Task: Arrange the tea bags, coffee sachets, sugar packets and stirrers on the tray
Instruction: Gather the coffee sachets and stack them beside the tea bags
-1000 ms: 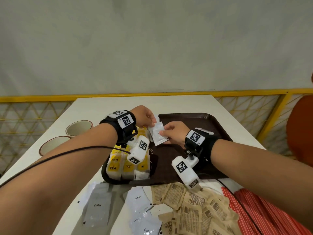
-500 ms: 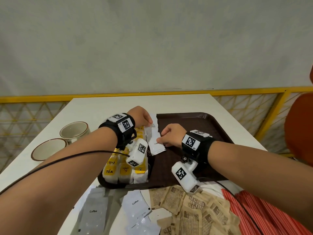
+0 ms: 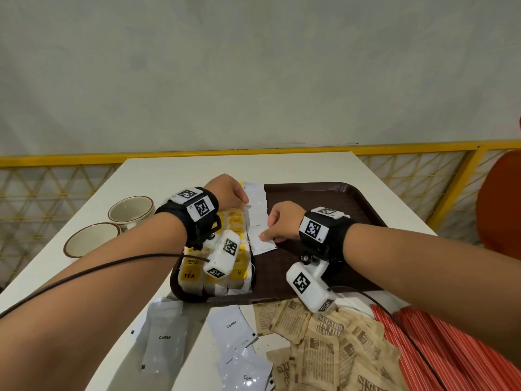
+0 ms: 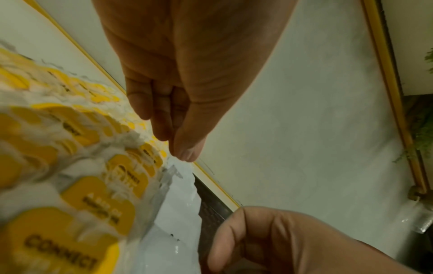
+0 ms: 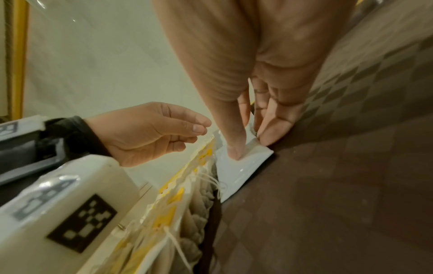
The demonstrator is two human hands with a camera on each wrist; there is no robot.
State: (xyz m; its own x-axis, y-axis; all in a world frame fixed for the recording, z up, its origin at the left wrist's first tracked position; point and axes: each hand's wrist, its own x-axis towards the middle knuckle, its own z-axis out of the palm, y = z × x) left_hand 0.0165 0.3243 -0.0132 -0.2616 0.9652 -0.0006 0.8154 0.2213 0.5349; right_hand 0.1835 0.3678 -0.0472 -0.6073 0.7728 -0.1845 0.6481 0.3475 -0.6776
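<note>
A dark brown tray (image 3: pixel 324 193) lies on the white table. Rows of yellow-labelled tea bags (image 3: pixel 194 275) fill its left side, and a column of white coffee sachets (image 3: pixel 257 207) lies beside them. My right hand (image 3: pixel 266 235) holds the nearest coffee sachet (image 3: pixel 260 244) flat on the tray. In the right wrist view its thumb (image 5: pixel 236 148) presses on top of the coffee sachet (image 5: pixel 243 166) and its fingers curl at the far edge. My left hand (image 3: pixel 245 200) hovers over the tea bags with loosely bent fingers and holds nothing (image 5: pixel 196 133).
Loose coffee sachets (image 3: pixel 165 337), brown sugar packets (image 3: pixel 324 340) and red stirrers (image 3: pixel 451 351) lie on the table in front of the tray. Two cups (image 3: pixel 131 210) (image 3: pixel 90 242) stand at the left. An orange chair (image 3: pixel 501 201) and a yellow railing (image 3: pixel 423 149) border the table.
My right hand has lowered the coffee sachet from the air onto the tray beside the tea bags. My left hand has drawn slightly away from it.
</note>
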